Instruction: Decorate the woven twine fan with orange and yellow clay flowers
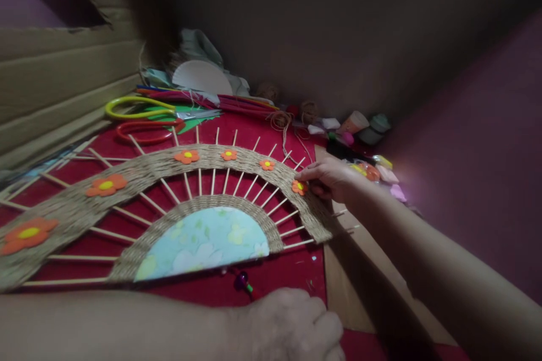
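Observation:
A half-round craft fan (169, 191) of wooden sticks and woven jute lies on a red mat (279, 270), with a pale floral paper centre (203, 242). Several orange foam flowers sit along its outer jute band. My right hand (330, 177) reaches in from the right, fingertips pressing the rightmost orange flower (298, 186) onto the band. My left hand (296, 324) rests as a closed fist on the mat at the front, beside a purple bead (242, 279); nothing shows inside it.
Yellow-handled scissors (139, 108) and red-handled scissors (144, 130) lie behind the fan. Coloured sticks (212, 98), jute twine (282, 119) and small foam pieces (372, 172) crowd the back and right. Cardboard (51, 84) stands at the left. A dark wall is behind.

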